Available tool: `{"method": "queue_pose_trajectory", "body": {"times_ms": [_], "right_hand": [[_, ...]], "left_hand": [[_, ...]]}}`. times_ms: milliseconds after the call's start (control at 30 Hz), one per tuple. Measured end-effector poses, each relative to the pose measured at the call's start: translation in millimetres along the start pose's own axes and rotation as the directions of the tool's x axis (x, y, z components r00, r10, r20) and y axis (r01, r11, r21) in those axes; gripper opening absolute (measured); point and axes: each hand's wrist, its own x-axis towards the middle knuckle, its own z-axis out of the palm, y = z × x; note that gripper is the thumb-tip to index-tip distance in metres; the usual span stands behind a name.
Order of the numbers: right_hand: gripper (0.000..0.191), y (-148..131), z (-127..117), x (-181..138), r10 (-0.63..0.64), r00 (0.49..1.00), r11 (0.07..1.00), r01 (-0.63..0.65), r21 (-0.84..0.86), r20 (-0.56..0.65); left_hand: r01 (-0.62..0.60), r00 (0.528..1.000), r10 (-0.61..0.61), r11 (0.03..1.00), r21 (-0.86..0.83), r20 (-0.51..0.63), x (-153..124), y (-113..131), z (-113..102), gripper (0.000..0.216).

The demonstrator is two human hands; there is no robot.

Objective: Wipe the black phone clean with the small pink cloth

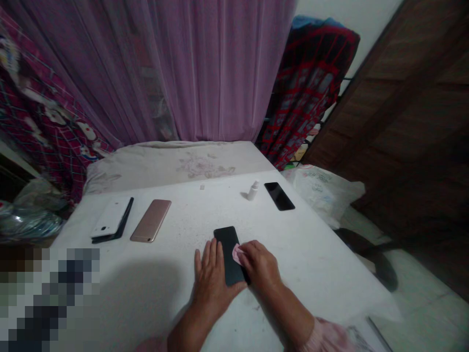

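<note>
A dark smartphone lies flat on the white-covered table in front of me. My left hand rests along its left edge, fingers stretched out flat and thumb reaching across its lower edge. In my right hand a small pink cloth is pinched between thumb and fingers, against the phone's right side. Part of that side is hidden under the hand. Beyond it stand a small white spray bottle and another black phone, lying flat.
Left on the table are a rose-gold phone and a white phone on top of a dark one. A tiny square piece lies farther back. A plastic bag sits past the right edge; purple curtains hang behind.
</note>
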Motion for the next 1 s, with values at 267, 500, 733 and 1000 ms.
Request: {"method": "queue_pose_trajectory", "body": {"times_ms": [267, 500, 733, 1000], "right_hand": [[0.014, -6, 11, 66, 0.086, 0.996, 0.993, -0.083, -0.088, 0.024], [0.014, -4, 11, 64, 0.111, 0.993, 0.993, -0.11, -0.042, 0.024], [0.014, 3, 3, 15, 0.084, 0.995, 0.995, -0.086, 0.053, 0.052], [0.018, 2, 11, 90, 0.16, 0.986, 0.984, -0.157, -0.084, 0.036]], "left_hand": [[0.003, 0.985, -0.011, 0.999, 0.044, 0.17, 10, 6, -10, 0.1], [-0.004, 0.981, -0.002, 1.0, 0.031, 0.196, 11, 4, -13, 0.101], [-0.048, 0.984, 0.043, 0.999, 0.024, 0.172, 11, 0, -8, 0.1], [-0.107, 0.918, 0.109, 0.994, -0.028, 0.38, 34, -14, -32, 0.102]]}}
